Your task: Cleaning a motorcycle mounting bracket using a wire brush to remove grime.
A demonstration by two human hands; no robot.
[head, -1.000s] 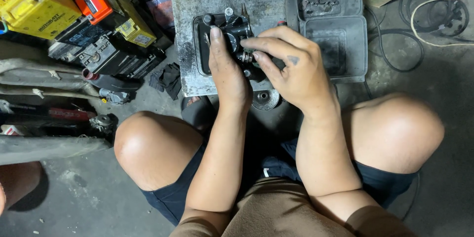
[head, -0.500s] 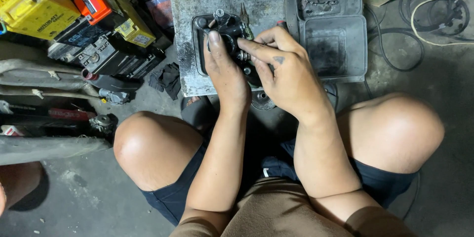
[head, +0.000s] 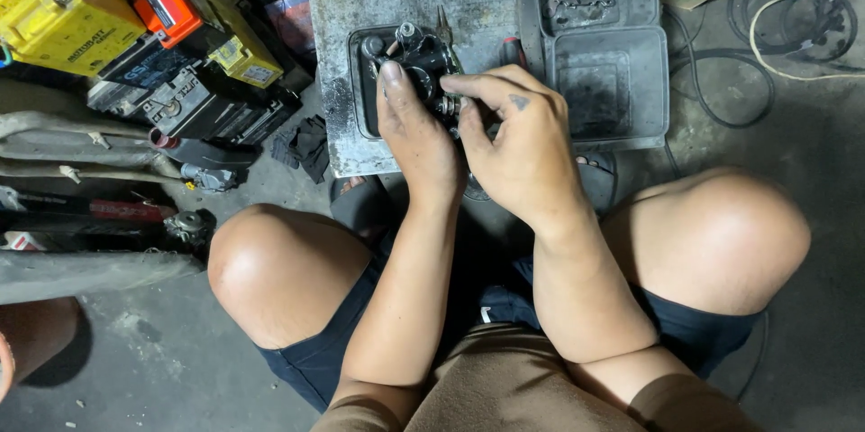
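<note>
Both hands are closed on a small black mechanical part [head: 416, 61], greasy, with round caps on top. The left hand [head: 416, 139] wraps it from below, thumb pressed up along its face; the right hand [head: 515, 139] comes in from the side, forefinger and thumb pinched together on a small metal fitting at the part's right edge. What exactly sits between those fingertips is too small to tell. The part rests in a shallow black tray [head: 359, 90] on a grey, stained metal plate [head: 342, 18] lying on the floor between the knees. Compared with a second ago: the right hand has slid from over the top of the part to its right flank, and more of the upper caps now show; the left hand has stayed clamped. Judgement: the work has moved from holding the body steady to fine work on the side fitting. Just right of the plate, a grey moulded plastic case [head: 622, 117] lies open, small hardware in its upper half. To the left: a yellow battery [head: 59, 13], dark batteries [head: 180, 99], a black rag [head: 306, 145].
</note>
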